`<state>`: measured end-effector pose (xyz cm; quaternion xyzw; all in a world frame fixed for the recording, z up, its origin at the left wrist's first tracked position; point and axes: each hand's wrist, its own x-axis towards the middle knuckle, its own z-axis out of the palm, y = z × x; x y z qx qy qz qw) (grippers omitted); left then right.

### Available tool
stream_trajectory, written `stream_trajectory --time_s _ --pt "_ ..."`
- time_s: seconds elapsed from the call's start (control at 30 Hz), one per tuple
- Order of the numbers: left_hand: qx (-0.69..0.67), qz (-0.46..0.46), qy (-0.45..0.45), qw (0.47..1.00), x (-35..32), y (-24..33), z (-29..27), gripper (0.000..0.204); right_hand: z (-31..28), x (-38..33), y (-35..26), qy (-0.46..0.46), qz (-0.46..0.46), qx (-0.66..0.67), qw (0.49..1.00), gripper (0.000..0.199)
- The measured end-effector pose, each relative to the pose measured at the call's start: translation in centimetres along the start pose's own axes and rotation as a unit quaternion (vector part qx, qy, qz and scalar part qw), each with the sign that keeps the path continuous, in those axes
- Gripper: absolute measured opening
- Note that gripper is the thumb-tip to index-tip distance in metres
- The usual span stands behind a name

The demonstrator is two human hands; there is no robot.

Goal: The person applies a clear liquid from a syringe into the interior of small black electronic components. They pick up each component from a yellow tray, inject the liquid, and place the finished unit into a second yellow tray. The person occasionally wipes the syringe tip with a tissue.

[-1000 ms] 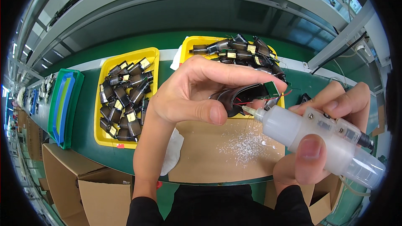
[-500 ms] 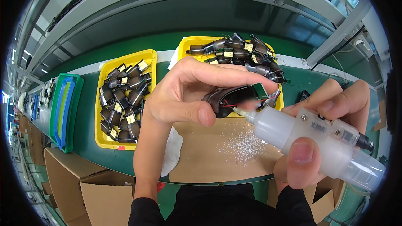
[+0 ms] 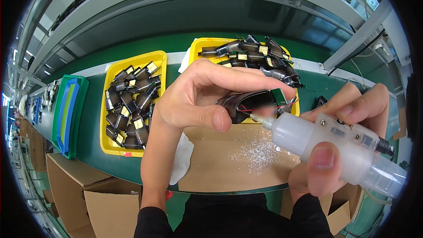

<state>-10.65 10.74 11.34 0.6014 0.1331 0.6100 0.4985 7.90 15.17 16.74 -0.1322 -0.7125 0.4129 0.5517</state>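
Note:
My left hand is raised over the middle of the bench, its thumb and fingers closed round a dark, smoky housing. The housing's open side shows red wires and a small green circuit board at its right end. My right hand grips a translucent white, cylindrical hand tool with a narrow tip and a clear tail end. A clear block with screws and a black fitting is fixed along the tool's side. The tip sits at the housing's opening, where a blur hides whether it touches.
Two yellow trays, left and back right, hold many dark housings. Green and blue trays stand far left. White crumbs lie on a cardboard sheet beside a white cloth. Cardboard boxes stand below the bench edge.
The tool and the housing have shifted slightly to the right together. The tool's tip stays at the housing's opening, and both hands keep their hold.

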Motion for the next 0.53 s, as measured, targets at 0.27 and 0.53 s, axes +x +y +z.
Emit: stream_trajectory --time_s 0.27,0.53 --pt "0.034 0.004 0.072 0.997 0.4 -0.2 1.1 0.078 0.1 -0.3 -0.5 0.019 0.013 -0.022 0.999 0.050" --pt "0.034 0.009 0.070 0.997 0.3 -0.3 1.0 0.078 0.3 -0.4 -0.8 0.024 0.036 -0.014 0.999 0.050"
